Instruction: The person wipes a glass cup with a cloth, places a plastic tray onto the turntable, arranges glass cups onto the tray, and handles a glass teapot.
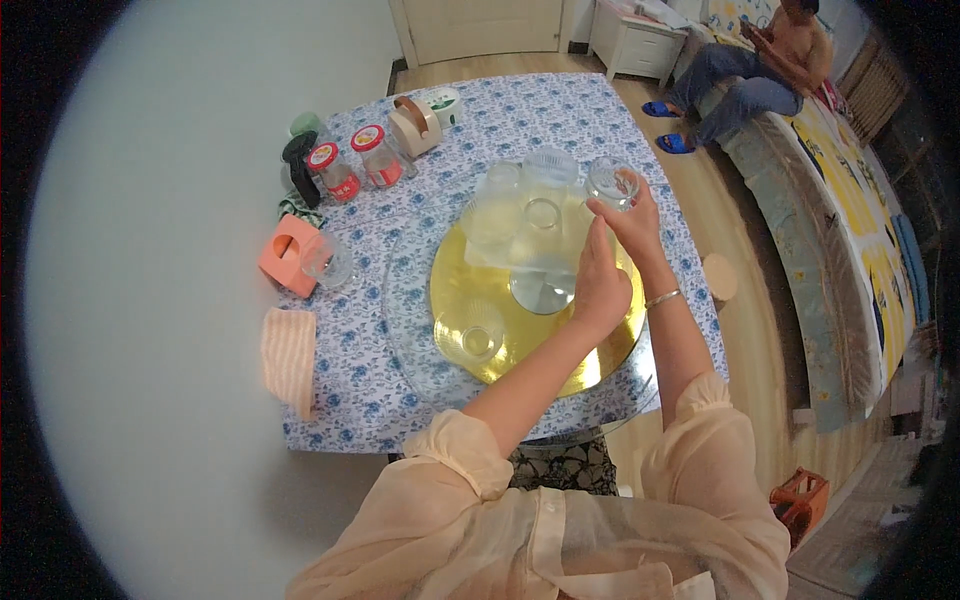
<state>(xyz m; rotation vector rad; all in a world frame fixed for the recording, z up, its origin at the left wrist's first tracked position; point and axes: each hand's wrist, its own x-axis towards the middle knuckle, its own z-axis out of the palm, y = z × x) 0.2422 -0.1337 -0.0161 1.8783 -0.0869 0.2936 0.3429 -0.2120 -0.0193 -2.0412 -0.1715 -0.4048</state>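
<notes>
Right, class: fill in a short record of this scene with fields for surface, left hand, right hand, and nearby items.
Surface: table with blue floral cloth, a glass turntable and a round gold tray
Left hand: on a clear plastic tray holding glasses
Right hand: holds a small clear glass
Nearby: upturned glass on the gold tray; two red-lidded jars; orange tissue box; striped cloth
</notes>
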